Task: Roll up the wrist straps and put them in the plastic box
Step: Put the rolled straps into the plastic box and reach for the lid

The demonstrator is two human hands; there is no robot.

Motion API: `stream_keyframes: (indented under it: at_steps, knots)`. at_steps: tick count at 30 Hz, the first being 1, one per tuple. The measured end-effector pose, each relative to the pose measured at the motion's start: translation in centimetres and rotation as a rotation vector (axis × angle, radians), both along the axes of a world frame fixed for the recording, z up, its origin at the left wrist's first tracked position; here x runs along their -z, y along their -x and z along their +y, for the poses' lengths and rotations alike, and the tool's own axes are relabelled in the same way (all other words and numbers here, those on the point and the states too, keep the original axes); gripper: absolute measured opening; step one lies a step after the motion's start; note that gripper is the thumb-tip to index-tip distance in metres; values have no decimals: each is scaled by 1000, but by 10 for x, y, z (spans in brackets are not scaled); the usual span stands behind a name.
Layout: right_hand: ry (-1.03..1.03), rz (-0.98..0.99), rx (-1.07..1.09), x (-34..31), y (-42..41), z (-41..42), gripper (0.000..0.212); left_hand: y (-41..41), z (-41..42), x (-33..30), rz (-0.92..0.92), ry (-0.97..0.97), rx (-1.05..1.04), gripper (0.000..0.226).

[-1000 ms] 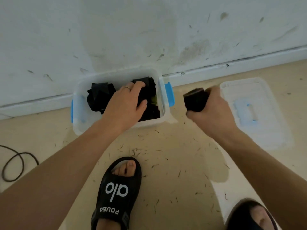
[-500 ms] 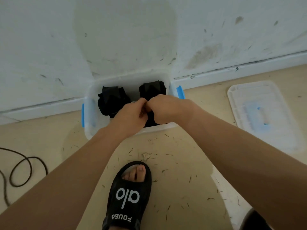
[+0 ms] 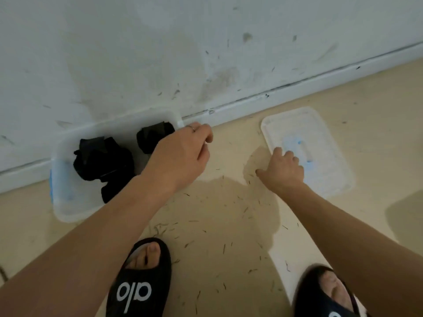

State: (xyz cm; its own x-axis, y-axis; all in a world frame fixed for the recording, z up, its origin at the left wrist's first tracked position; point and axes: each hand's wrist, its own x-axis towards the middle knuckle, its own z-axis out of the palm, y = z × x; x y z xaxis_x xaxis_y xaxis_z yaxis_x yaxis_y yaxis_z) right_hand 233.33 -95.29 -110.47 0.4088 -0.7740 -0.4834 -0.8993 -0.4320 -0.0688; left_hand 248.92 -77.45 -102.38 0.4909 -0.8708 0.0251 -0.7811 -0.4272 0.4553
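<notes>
The clear plastic box [image 3: 60, 203] with blue latches stands on the floor against the wall at the left. Black rolled wrist straps lie inside it: a larger bundle [image 3: 103, 161] at the left and a roll [image 3: 152, 137] at the back right. My left hand [image 3: 180, 156] is over the box's right end, its fingers curled at the rim there; the latch under them is hidden. My right hand [image 3: 283, 172] reaches right and rests its fingers on the left part of the box's lid [image 3: 320, 138], thumb stretched out over the floor. It holds no strap.
The lid lies flat on the beige floor near the skirting board [image 3: 297, 92]. My feet in black sandals [image 3: 139, 284] [image 3: 327, 294] stand near the bottom edge. Small dark fibres litter the floor between box and feet.
The right hand carried a rolled strap into the box, let it go, and has moved right onto the lid. The left hand shifted from inside the box to its right end.
</notes>
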Motion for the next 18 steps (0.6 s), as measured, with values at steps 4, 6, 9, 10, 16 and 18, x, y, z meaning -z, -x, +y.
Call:
stream_keyframes:
  at_steps: [4,6,9,10,16,18]
  knots:
    - [66,23,-53,35,41,5,28,41,-40,12,33,-203,216,24]
    - [64,15,-121,40,53,3,19,55,-50,22,53,-291,262,28]
    - [26,-14,-164,32,60,-4,12,65,-56,35,77,-357,260,31]
    - [38,-46,-168,27,61,-5,13,66,-57,38,87,-364,245,33]
    - [276,-570,8,-36,51,-13,28,49,-63,37,367,-113,-39,58]
    - [349,-682,6,-65,47,-18,27,39,-67,31,442,-3,-116,69]
